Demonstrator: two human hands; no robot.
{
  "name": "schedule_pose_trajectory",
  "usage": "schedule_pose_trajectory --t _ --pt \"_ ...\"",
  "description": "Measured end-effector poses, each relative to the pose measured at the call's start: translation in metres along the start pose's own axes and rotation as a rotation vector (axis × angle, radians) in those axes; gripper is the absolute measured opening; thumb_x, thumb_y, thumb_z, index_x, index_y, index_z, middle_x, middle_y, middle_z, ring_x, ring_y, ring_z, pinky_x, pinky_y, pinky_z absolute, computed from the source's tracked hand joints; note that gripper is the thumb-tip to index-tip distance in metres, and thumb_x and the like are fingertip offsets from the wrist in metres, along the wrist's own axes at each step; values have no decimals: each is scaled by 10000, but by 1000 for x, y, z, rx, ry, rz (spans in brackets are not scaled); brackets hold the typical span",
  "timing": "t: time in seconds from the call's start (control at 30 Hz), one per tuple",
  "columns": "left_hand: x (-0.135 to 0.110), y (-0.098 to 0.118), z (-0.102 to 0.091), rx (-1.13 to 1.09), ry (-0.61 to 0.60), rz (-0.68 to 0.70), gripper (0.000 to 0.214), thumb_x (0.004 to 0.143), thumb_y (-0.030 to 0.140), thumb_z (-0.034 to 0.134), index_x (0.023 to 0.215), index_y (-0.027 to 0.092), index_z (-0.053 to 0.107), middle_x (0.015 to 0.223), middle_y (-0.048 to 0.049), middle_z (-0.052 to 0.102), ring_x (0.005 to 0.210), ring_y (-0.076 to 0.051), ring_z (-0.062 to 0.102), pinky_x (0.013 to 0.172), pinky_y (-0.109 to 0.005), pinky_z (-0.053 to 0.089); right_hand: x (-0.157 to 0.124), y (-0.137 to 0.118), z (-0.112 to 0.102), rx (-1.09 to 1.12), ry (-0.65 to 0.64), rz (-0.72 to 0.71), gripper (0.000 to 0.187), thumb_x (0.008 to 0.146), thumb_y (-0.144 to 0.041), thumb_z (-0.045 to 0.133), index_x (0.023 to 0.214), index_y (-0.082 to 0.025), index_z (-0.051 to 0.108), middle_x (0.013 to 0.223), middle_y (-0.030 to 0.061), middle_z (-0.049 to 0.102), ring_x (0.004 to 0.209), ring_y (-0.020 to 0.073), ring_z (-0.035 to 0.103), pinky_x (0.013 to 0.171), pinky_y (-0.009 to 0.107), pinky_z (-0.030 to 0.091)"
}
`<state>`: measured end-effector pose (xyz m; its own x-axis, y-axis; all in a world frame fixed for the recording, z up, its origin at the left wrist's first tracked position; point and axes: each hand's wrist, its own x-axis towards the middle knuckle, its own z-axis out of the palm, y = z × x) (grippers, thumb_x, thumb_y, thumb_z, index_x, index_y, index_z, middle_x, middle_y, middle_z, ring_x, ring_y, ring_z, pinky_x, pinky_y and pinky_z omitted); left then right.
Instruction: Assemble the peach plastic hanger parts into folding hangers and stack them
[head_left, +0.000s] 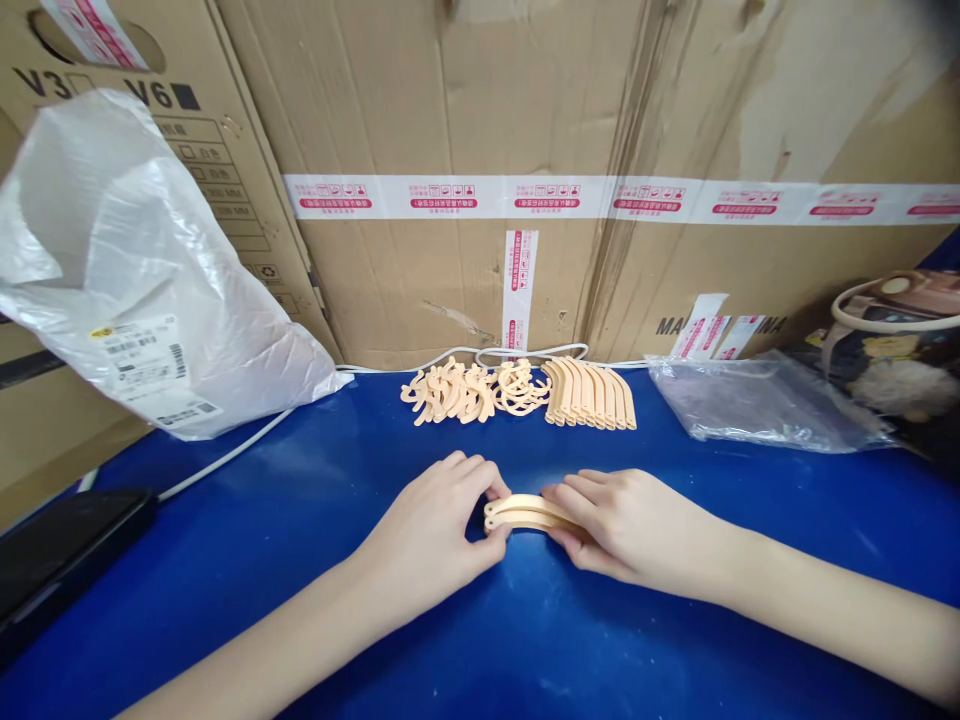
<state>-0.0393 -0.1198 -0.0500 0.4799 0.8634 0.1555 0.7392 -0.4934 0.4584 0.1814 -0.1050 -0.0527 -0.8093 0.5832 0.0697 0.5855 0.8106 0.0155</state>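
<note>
Two curved beige strips [529,512], with small holes at their ends, lie one against the other between my hands, just over the blue tabletop [420,640]. My left hand [448,510] pinches their left end between thumb and fingers. Around the right part of the same strips, my right hand [619,525] is closed and hides their far end. Beyond the hands sits a row of similar curved strips [589,393], stacked side by side. To its left are a small pile of ring-like beige pieces [521,388] and a heap of short curved beige pieces [450,390].
A white plastic bag [157,290] with a label leans at the left, by a dark phone-like device [71,555]. A clear plastic bag [765,405] lies at the right. Large cardboard boxes [450,110] wall off the back, with a white cable [225,458] along the table.
</note>
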Motion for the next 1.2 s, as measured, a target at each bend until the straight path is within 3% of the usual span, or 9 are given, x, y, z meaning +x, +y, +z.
schedule_pose_trajectory --t 0.17,0.3,0.5,0.6,0.73,0.83,0.97,1.07,1.2 --pt "-3 3 -9 85 -54 -19 110 705 128 524 776 209 505 779 16 571 765 -193 506 663 -323 402 -12 6 0 137 -18 -10 190 959 -313 405 939 -174 533 800 24 601 646 154 553 554 263 371" --pt "-5 1 -12 130 -117 27 120 694 125 505 783 204 486 790 11 551 769 -195 479 692 -339 377 -17 7 7 174 44 8 246 967 -371 394 820 -192 476 713 -6 550 574 130 491 528 256 327" --pt "-5 3 -10 58 -146 24 106 848 309 550 855 210 510 856 9 558 808 -196 492 733 -341 365 -17 9 12 89 99 -36 271 955 -390 402 766 -200 444 666 -14 522 538 130 441 514 264 279" --pt "-5 5 -8 29 -171 60 77 886 280 513 863 207 515 857 7 548 814 -186 503 698 -311 363 -18 8 10 74 75 -92 262 944 -378 418 755 -200 458 670 -7 527 550 136 443 520 270 275" --pt "-7 8 -7 -10 -231 72 80 810 242 577 819 204 507 815 23 549 765 -167 516 650 -281 354 -22 6 6 158 34 -139 329 907 -472 471 715 -206 458 645 -13 517 541 132 435 514 266 274" --pt "-10 11 -6 -34 -257 48 98 776 238 596 801 206 507 817 29 562 763 -163 524 641 -271 354 -21 10 -2 244 80 -120 412 906 -571 437 736 -201 495 630 -13 531 536 130 449 518 257 289" --pt "-10 12 -7 -35 -256 43 87 766 235 589 794 209 511 809 34 570 760 -162 531 649 -268 356 -1 27 -18 143 248 118 300 977 -369 399 815 -183 570 696 8 592 605 129 540 579 241 349" --pt "-9 12 -8 -37 -254 33 99 752 226 590 811 214 512 812 39 573 733 -154 533 635 -264 353 34 46 -27 -41 237 242 178 939 -295 477 924 -183 614 875 44 642 787 162 605 666 247 399" --pt "-7 13 -10 -47 -261 33 119 750 235 608 801 215 503 805 41 579 726 -154 547 631 -259 356 85 65 -27 -107 217 285 196 915 -309 515 933 -159 640 981 96 657 914 219 609 732 282 410"
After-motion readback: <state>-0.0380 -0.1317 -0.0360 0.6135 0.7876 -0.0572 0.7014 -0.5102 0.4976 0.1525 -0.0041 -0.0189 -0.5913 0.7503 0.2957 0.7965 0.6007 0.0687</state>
